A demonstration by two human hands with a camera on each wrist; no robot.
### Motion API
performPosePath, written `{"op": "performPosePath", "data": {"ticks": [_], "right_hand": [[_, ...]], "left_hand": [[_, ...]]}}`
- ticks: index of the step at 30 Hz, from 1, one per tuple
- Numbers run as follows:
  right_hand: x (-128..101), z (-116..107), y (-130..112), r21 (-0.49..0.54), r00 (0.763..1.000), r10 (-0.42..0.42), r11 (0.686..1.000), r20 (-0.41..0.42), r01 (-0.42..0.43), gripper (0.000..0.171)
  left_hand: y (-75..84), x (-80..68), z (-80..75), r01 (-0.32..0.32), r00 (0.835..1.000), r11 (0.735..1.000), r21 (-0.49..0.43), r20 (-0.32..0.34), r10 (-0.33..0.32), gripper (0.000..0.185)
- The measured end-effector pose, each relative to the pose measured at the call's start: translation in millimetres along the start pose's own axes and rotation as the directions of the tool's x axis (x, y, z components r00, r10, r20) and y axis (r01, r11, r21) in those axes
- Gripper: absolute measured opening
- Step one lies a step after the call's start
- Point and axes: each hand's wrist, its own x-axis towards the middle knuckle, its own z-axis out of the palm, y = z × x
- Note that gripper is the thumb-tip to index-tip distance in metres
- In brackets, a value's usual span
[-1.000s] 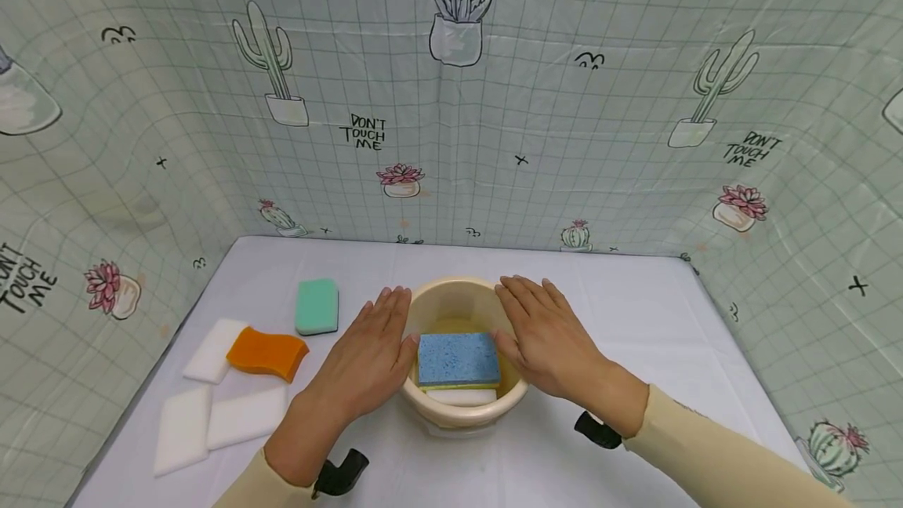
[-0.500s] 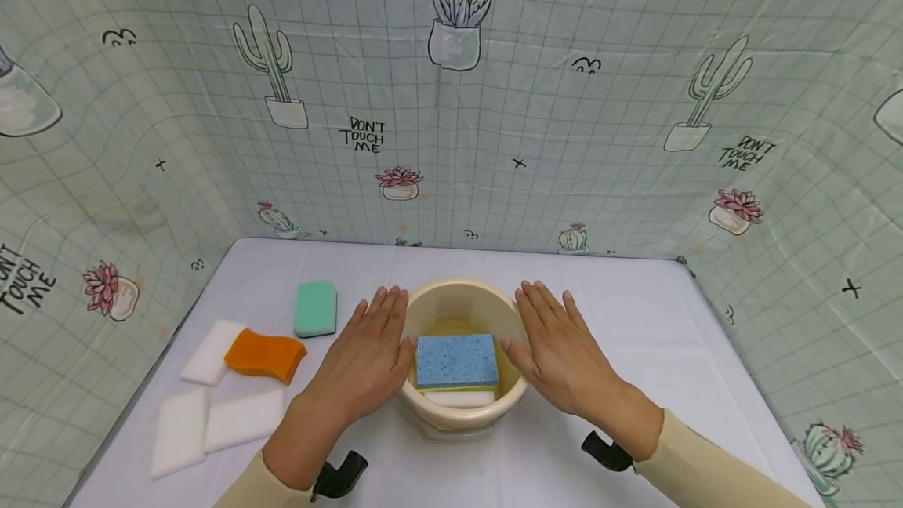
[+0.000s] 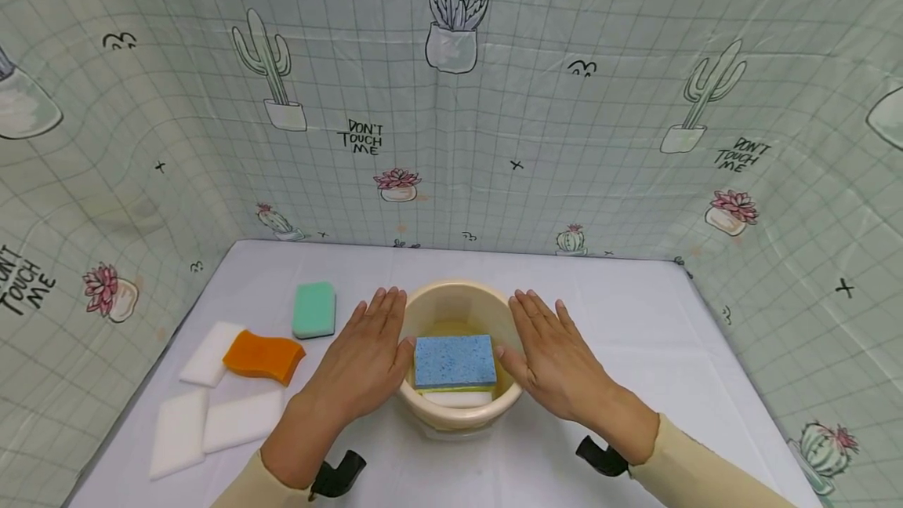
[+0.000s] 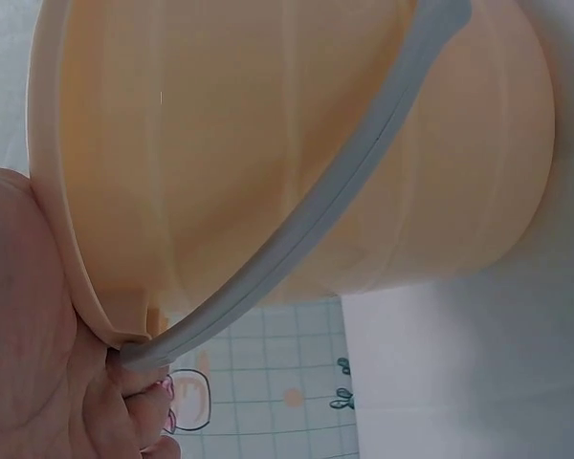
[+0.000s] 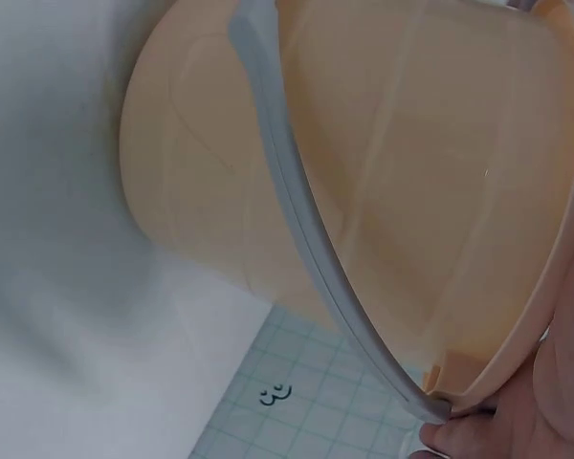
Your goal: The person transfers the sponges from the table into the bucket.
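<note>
white table cover (image 3: 635, 320), creased. on its left side: a mint-green sponge (image 3: 314, 310) lying flat, nearest the back; in front of it an orange wavy sponge (image 3: 264, 356), one end resting over a white foam block (image 3: 207, 350). two more white foam blocks (image 3: 212, 428) lie side by side, touching, near the front-left edge. behind and to both sides, a pale green grid-pattern curtain (image 3: 564, 100) printed with cacti, potted succulents and "don't touch me".

Smooth glossy plastic bucket (image 3: 458, 414); porous blue sponge (image 3: 455, 361); matt white tablecloth (image 3: 635, 312).
</note>
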Motion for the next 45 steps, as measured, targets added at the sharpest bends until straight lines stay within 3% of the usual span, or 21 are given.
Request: {"op": "performPosePath", "data": {"ticks": [12,17,23,30,38,45], "right_hand": [[0,-3,-1,0.002,0.999,0.013,1.0,0.029,-0.013,0.076],[-1,-3,-1,0.001,0.999,0.016,1.0,0.032,-0.016,0.077],[-1,-4,-1,-0.003,0.999,0.008,1.0,0.036,-0.008,0.078],[-1,-6,-2,0.005,0.999,0.013,1.0,0.04,-0.013,0.078],[-1,-5,-2,0.003,0.999,0.015,1.0,0.036,-0.015,0.079],[1,-3,-1,0.017,0.999,0.02,1.0,0.038,-0.021,0.079]], "left_hand": [[-3.2,1.4,-4.5,-0.004,1.0,1.0,-0.012,0.019,0.004,0.069],[-17.2,-2.4,-19.2,-0.003,1.0,0.999,0.039,-0.028,0.004,0.066],[-57.7,-15.6,-48.7,-0.046,0.99,0.98,0.195,-0.119,0.07,0.055],[-119.0,-36.0,-69.9,-0.098,0.987,0.925,0.367,-0.08,0.137,0.058],[-172.1,-51.7,-57.0,-0.13,0.991,0.881,0.456,0.042,0.124,0.068],[-192.7,-54.4,-44.1,-0.146,0.989,0.844,0.516,0.087,0.118,0.068]]}}
